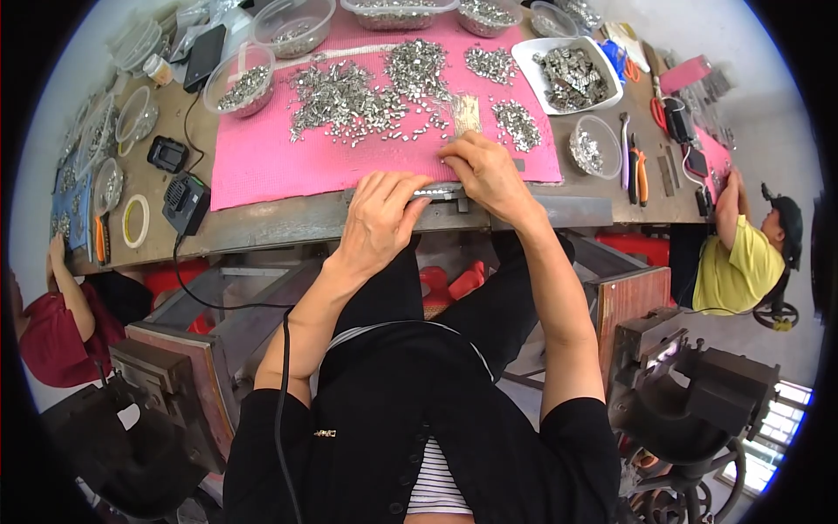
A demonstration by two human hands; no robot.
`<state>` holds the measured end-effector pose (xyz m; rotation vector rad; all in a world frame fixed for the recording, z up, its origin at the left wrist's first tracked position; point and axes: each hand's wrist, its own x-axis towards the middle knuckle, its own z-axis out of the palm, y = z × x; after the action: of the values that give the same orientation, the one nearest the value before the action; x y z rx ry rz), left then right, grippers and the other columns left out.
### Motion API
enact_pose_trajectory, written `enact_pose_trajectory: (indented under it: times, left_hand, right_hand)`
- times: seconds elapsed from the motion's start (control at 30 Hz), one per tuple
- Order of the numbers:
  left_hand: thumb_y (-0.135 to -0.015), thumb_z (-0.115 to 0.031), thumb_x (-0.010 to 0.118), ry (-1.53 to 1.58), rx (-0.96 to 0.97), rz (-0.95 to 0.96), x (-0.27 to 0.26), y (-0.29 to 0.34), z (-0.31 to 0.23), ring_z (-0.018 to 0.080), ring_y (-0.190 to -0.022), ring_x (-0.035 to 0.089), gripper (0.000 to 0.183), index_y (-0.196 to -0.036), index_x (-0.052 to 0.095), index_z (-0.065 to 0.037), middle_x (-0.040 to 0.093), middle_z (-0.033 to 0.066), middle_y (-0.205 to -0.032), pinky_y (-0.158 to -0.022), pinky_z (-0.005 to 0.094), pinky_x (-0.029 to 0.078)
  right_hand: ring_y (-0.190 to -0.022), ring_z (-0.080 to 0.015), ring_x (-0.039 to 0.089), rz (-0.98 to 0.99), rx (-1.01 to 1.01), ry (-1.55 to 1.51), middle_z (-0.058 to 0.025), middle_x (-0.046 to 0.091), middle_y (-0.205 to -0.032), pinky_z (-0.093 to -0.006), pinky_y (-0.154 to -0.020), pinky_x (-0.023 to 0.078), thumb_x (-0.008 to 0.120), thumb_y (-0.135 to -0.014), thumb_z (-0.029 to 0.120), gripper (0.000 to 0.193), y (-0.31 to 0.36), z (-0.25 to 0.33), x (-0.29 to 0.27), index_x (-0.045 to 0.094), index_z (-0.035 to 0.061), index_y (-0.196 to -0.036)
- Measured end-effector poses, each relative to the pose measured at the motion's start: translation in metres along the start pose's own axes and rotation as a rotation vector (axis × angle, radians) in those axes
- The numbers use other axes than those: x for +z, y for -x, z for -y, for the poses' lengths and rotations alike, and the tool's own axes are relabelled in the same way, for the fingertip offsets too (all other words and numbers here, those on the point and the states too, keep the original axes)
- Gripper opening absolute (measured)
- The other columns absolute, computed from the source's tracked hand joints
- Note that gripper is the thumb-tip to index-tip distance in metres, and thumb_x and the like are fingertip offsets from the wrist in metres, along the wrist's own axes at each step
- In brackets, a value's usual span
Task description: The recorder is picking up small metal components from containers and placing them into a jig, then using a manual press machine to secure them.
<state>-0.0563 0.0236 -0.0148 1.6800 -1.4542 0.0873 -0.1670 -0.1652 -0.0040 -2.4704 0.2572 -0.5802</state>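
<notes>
My left hand point(377, 217) is closed on the left end of a narrow metal bar-shaped fixture point(443, 194) at the table's front edge, thumb below and fingers on top. A row of small shiny pieces shows along the fixture. Just above its right part is my right hand point(491, 177), thumb and fingertips pinched together; what they hold is too small to make out. Beyond both hands, a pink mat point(253, 162) carries piles of small silvery metal parts point(349, 103). A pale yellowish bundle of thin strips point(467, 113) lies just past my right fingertips.
Clear bowls of metal parts point(243, 86) line the back, beside a white tray point(524, 61). Orange-handled pliers point(642, 179) lie right. Left are a black charger point(186, 203), its cable, and a tape roll point(136, 220). Other people sit at left point(65, 336) and right point(742, 262).
</notes>
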Motion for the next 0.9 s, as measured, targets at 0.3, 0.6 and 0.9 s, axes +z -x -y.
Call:
enact_pose_trajectory:
  times: [0.3,0.6,0.9]
  left_hand:
    - [-0.084,-0.004,0.074,0.018,0.000,0.020,-0.002,0.002,-0.003,0.0320,-0.096,0.063,0.033,-0.116,0.067,-0.002,0.068,0.0127,-0.107,-0.087,0.0417,0.046]
    - [-0.083,-0.003,0.073,0.001,-0.010,0.000,0.002,0.004,-0.002,0.0318,-0.098,0.063,0.035,-0.118,0.067,-0.003,0.067,0.0125,-0.107,-0.088,0.0419,0.046]
    - [-0.083,-0.002,0.073,-0.010,-0.010,-0.010,0.005,0.006,-0.001,0.0315,-0.099,0.062,0.036,-0.118,0.067,-0.004,0.067,0.0118,-0.108,-0.089,0.0421,0.046]
  right_hand:
    - [-0.087,-0.0363,0.066,-0.035,0.066,0.151,-0.0173,0.065,-0.089,-0.0453,-0.076,0.054,0.068,-0.088,0.004,0.011,0.003,0.008,0.006,0.069,-0.0008,-0.098]
    - [-0.084,-0.0277,0.068,-0.151,0.239,-0.255,-0.0150,0.067,-0.093,-0.0345,-0.076,0.054,0.068,-0.091,0.000,0.007,0.024,0.034,-0.007,0.064,-0.0028,-0.096]
    - [-0.091,-0.0295,0.066,-0.295,0.151,-0.248,-0.0130,0.068,-0.096,-0.0372,-0.083,0.051,0.068,-0.088,-0.004,0.011,0.048,0.033,0.027,0.063,-0.0012,-0.098]
